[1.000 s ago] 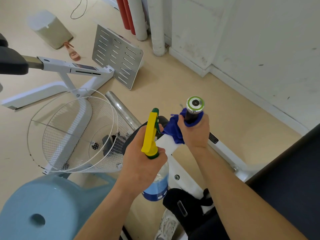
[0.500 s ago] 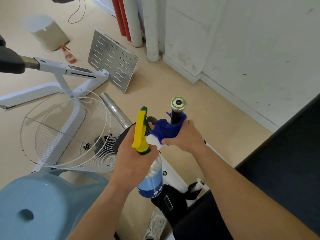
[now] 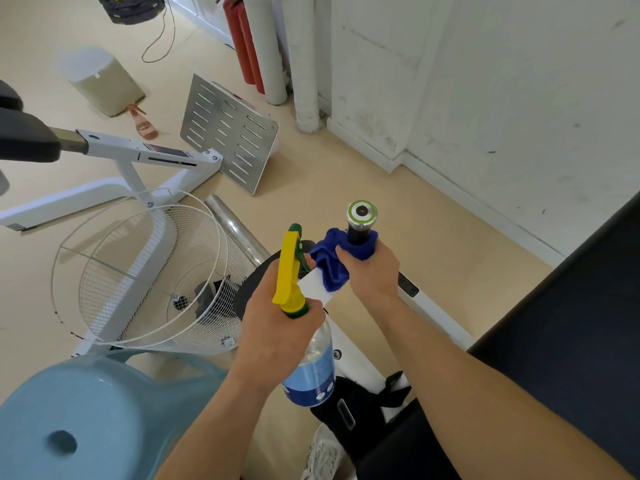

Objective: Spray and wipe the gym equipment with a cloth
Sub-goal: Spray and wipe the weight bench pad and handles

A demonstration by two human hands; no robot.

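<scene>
My left hand (image 3: 277, 330) grips a clear spray bottle (image 3: 311, 365) with a blue label and a yellow and green trigger head (image 3: 289, 271), nozzle aimed away from me. My right hand (image 3: 372, 275) wraps a blue cloth (image 3: 329, 263) around a black handlebar grip (image 3: 360, 233) of a white exercise bike (image 3: 429, 306). The grip's silver end cap with a green ring (image 3: 362, 212) sticks out above the cloth. Part of the cloth hangs loose to the left of my fingers.
A white wire fan guard (image 3: 145, 275) lies on the floor at left, beside another white machine frame (image 3: 138, 157). A light blue stool (image 3: 86, 420) is at lower left. A slotted metal plate (image 3: 232, 133), red extinguishers (image 3: 242, 46) and white pipes stand near the wall.
My right hand with the cloth slid down the grip and then back up toward the end cap. My left hand keeps holding the bottle in about the same place.
</scene>
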